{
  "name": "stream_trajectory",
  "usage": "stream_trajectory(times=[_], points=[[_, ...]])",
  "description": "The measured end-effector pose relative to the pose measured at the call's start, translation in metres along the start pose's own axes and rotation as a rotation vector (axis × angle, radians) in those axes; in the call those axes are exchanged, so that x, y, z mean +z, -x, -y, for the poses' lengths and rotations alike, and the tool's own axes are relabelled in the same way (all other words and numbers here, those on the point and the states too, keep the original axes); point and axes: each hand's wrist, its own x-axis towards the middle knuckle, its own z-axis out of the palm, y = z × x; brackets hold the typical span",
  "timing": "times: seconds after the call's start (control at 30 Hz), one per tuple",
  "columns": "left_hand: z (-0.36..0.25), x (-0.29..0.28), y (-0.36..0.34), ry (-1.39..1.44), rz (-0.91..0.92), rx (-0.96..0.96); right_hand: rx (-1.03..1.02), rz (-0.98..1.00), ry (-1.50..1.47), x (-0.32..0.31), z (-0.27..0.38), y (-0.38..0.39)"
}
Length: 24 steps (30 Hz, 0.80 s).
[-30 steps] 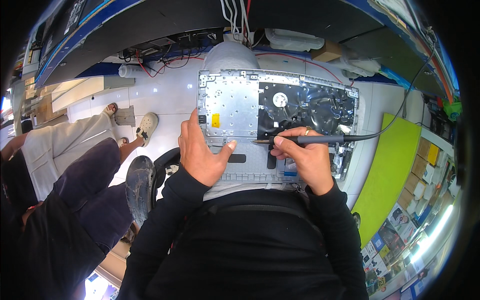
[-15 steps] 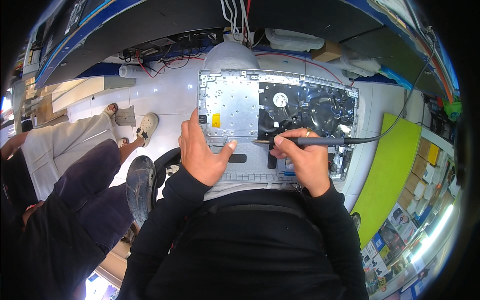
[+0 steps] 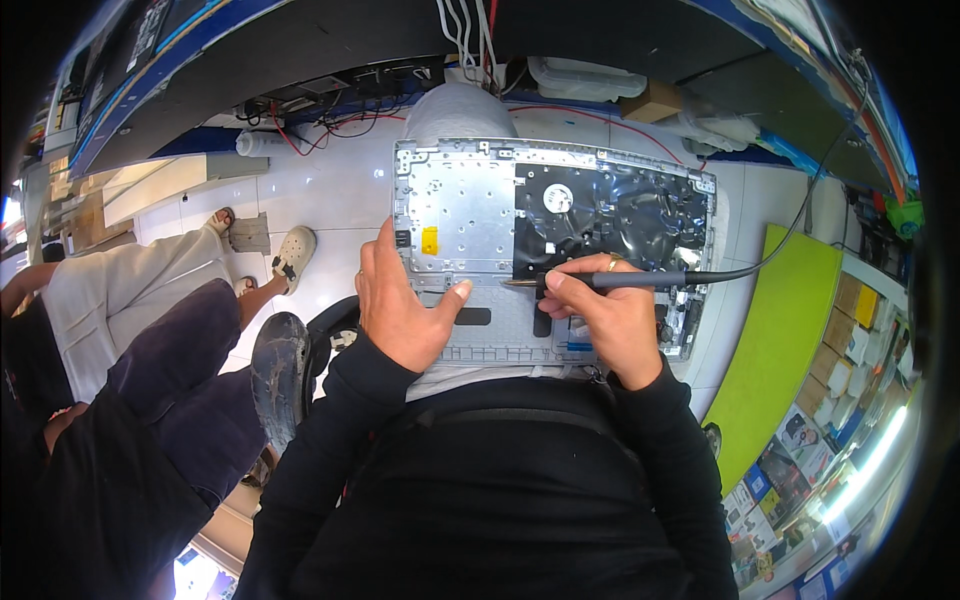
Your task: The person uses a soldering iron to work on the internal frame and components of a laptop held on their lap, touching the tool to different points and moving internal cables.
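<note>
A silver laptop top case (image 3: pixel 465 215) lies inner side up across my lap, its right part covered by black film (image 3: pixel 630 215). My left hand (image 3: pixel 405 310) holds its left edge, fingers along the rim and thumb on the metal. A yellow sticker (image 3: pixel 429 240) is on the plate above that thumb. My right hand (image 3: pixel 608 315) grips a soldering iron (image 3: pixel 640 280) like a pen. The iron's metal tip points left and lies at the seam below the plate, near my left thumb. I cannot tell whether it touches.
The iron's cable runs up right to a dark bench (image 3: pixel 330 50). A rounded grey object (image 3: pixel 460 112) stands behind the case. Other people's legs (image 3: pixel 120 300) are at the left. A green panel (image 3: pixel 775 350) and a glass display case (image 3: pixel 820 450) stand at the right.
</note>
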Motion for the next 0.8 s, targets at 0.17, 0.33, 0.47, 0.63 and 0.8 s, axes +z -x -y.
stream_trajectory(times=[0.17, 0.33, 0.47, 0.63, 0.8], points=[[0.002, 0.001, 0.0, 0.022, 0.006, -0.004, -0.013, -0.01, -0.012, -0.004, 0.001, 0.002], [0.002, 0.0, 0.0, 0.025, 0.015, -0.017, -0.065, -0.09, -0.08, -0.023, 0.001, 0.01], [0.001, -0.001, 0.0, 0.014, 0.009, -0.015, -0.147, -0.158, -0.116, -0.034, 0.002, 0.013], [0.0, -0.001, -0.001, 0.017, 0.007, -0.008, -0.192, -0.144, -0.104, -0.039, 0.002, 0.014], [-0.001, -0.001, -0.001, 0.066, 0.007, -0.004, -0.199, -0.152, -0.145, -0.047, 0.004, 0.011]])
